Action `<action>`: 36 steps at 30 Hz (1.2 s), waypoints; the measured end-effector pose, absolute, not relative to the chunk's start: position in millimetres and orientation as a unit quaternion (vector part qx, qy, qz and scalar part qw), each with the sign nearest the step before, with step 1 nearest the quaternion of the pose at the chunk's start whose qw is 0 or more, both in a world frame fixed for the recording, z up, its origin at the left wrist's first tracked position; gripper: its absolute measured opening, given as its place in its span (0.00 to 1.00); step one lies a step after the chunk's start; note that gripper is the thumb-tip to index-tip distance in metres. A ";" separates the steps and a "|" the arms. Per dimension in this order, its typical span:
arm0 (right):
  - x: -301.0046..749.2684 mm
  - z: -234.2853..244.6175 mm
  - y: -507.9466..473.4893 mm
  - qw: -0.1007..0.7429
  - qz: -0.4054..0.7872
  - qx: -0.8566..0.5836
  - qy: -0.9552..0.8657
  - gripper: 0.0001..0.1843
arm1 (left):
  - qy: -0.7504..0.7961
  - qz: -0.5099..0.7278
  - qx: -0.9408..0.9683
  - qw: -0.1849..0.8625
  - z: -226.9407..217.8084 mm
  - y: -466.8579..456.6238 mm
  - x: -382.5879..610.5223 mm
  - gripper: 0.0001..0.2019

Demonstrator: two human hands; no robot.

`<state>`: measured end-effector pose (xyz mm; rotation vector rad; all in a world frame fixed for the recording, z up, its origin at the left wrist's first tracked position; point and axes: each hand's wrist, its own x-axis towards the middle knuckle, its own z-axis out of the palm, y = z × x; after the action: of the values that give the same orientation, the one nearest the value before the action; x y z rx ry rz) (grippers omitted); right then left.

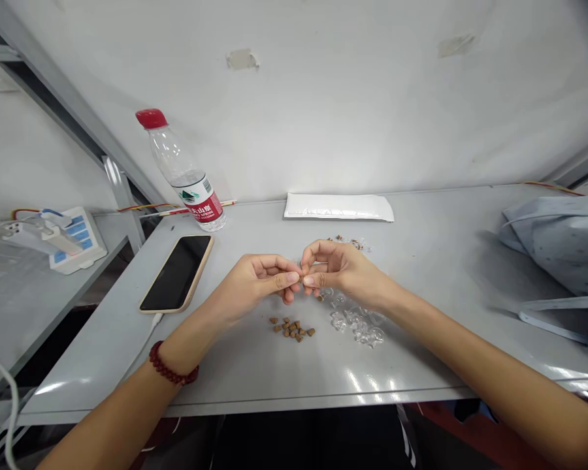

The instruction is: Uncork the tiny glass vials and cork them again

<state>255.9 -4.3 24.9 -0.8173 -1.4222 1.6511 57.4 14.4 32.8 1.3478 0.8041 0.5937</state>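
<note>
Pinching at the middle of the work surface, the left hand (257, 282) and the right hand (343, 271) were set fingertip to fingertip. Both thumbs and forefingers were closed on a small brown piece (301, 279), held just above the grey table (255, 372). The fingers hid most of that piece. The step in hand appeared to be a fine fitting or parting of it, with both hands clamped on it. Any further move would call for steady fingertip pressure and close alignment, since the part offered little to grip.

Below the hands lay a loose heap of brown pieces (293, 328), matt, blunt and roughly conical. Just beside it, on the right, sat a cluster of clear plastic parts (360, 323), glossy and rounded. The tabletop was smooth and reflective.

A phone (178, 273) lay flat to the left, screen dark. A clear bottle (186, 173) with a red cap stood behind it. A flat white pouch (338, 206) lay near the far edge. Dark red beads (169, 369) circled the left wrist.
</note>
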 end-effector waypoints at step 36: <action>255.8 37.5 -21.0 0.280 0.665 -0.382 -0.578 0.25 | 0.357 0.312 0.655 0.588 34.8 -7.2 70.3 0.09</action>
<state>255.8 -21.0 37.5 -1.0250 -1.5494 1.7827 70.3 -7.2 34.8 1.5249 0.8327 0.7268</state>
